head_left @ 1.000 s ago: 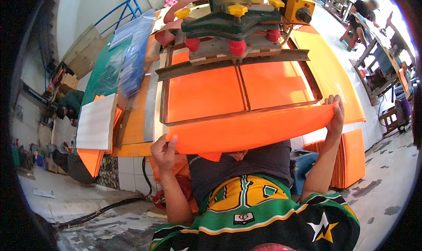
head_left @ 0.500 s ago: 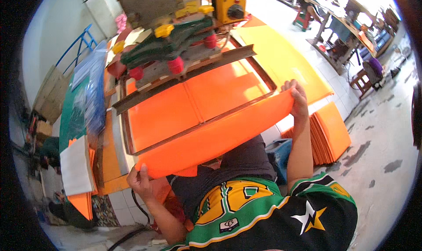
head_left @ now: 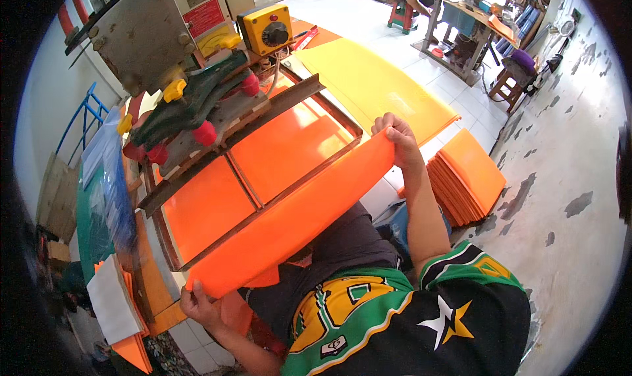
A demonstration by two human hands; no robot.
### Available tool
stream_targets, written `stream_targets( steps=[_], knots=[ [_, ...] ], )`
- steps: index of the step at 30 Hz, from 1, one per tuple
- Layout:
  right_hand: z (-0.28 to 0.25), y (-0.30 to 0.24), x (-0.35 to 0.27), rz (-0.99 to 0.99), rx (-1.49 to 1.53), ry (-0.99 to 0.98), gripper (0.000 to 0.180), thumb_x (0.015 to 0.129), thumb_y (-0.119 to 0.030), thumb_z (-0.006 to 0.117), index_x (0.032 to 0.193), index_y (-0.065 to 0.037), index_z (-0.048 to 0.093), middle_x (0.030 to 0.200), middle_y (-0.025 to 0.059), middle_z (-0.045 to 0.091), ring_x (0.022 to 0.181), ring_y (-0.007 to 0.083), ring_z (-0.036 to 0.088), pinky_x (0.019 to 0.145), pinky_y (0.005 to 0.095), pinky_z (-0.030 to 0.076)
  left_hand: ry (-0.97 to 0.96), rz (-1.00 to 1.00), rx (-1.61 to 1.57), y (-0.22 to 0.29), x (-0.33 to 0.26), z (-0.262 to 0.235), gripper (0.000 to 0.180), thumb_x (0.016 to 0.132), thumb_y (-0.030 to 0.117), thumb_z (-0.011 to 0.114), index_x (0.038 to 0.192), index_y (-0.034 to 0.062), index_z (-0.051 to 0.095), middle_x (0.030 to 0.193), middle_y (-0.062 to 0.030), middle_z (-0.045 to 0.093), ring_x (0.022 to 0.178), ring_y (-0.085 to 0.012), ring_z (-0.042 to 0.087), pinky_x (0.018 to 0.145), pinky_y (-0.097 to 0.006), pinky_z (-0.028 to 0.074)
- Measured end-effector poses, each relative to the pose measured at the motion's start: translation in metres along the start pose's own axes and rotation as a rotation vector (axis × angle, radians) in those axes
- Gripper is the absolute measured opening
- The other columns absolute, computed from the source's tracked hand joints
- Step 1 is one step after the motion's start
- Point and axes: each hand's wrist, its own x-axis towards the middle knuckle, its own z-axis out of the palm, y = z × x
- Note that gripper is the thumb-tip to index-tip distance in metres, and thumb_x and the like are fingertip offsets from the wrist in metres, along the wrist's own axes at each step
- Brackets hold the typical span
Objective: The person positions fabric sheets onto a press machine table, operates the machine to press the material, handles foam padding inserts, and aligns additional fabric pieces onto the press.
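A strip of bright orange sheet [head_left: 296, 221] stretches across my lap along the near side of a rectangular metal frame [head_left: 316, 174]. Its left end is pinched between the thumb and fingers of my left hand [head_left: 201, 308]. My right hand [head_left: 403, 142] grips the opposite end, thumb on top. Inside the frame, orange sheet [head_left: 293, 139] lies flat, crossed by a thin metal divider. Over the frame's far part sits a press head with a dark green bar [head_left: 187, 103], red knobs and yellow caps. A long metal angle bar [head_left: 270, 117] runs along its near side.
A yellow control box [head_left: 265, 29] with a black dial stands behind the press. Large yellow sheets [head_left: 375, 86] spread to its right. An orange stack [head_left: 469, 175] is at my right; white and orange sheets [head_left: 115, 303] are at lower left. Clear plastic [head_left: 118, 198] drapes the left side.
The view has turned to the right, so the press and frame appear farther left and more tilted. Both hands keep their hold on the orange sheet, which stays along the frame's near edge.
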Motion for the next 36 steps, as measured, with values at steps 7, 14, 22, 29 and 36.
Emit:
stream_targets(
  steps=[7,14,22,29,36],
  knots=[
    [0.004,-0.001,0.0,0.022,0.057,0.009,0.018,0.091,-0.013,0.064,0.08,-0.011,0.05,0.072,-0.0014,0.045,0.068,0.0095,0.043,0.059,0.0244,0.038,0.041,-0.014,-0.042,0.007,0.001,0.006,0.027,0.096,0.023,0.062,0.086,-0.0022,0.064,0.069,0.0028,0.053,0.063,-0.0061,0.043,0.055,-0.024,0.035],
    [0.0,0.001,0.001,0.009,-0.012,0.006,0.021,0.091,-0.021,0.067,0.082,-0.012,0.049,0.073,-0.0015,0.042,0.066,0.0103,0.04,0.057,0.0247,0.037,0.0,0.024,-0.034,0.0,0.001,-0.001,0.026,0.096,0.022,0.063,0.087,-0.003,0.065,0.071,0.0025,0.056,0.067,-0.0063,0.045,0.059,-0.024,0.037],
    [0.002,0.0,0.0,0.013,0.012,-0.001,0.02,0.092,-0.019,0.065,0.082,-0.012,0.049,0.073,-0.0013,0.042,0.066,0.0101,0.04,0.057,0.0247,0.037,0.022,0.005,-0.076,0.008,0.001,0.004,0.025,0.096,0.02,0.063,0.088,-0.0034,0.065,0.073,0.0018,0.058,0.068,-0.0066,0.046,0.06,-0.024,0.038],
    [0.002,0.0,0.0,0.01,-0.02,0.006,0.021,0.092,-0.02,0.065,0.082,-0.012,0.049,0.072,-0.0014,0.042,0.065,0.0097,0.04,0.057,0.0244,0.037,0.004,0.025,-0.082,0.006,0.002,0.003,0.023,0.096,0.018,0.062,0.09,-0.0037,0.065,0.073,0.0016,0.058,0.067,-0.0065,0.046,0.058,-0.025,0.038],
    [0.003,-0.001,0.001,0.013,-0.008,0.015,0.02,0.092,-0.019,0.065,0.081,-0.012,0.05,0.073,-0.0017,0.044,0.066,0.009,0.041,0.057,0.0237,0.037,-0.023,0.003,-0.1,0.009,0.002,0.0,0.022,0.097,0.016,0.061,0.09,-0.0043,0.065,0.072,0.0014,0.057,0.064,-0.006,0.046,0.057,-0.024,0.038]
  ],
)
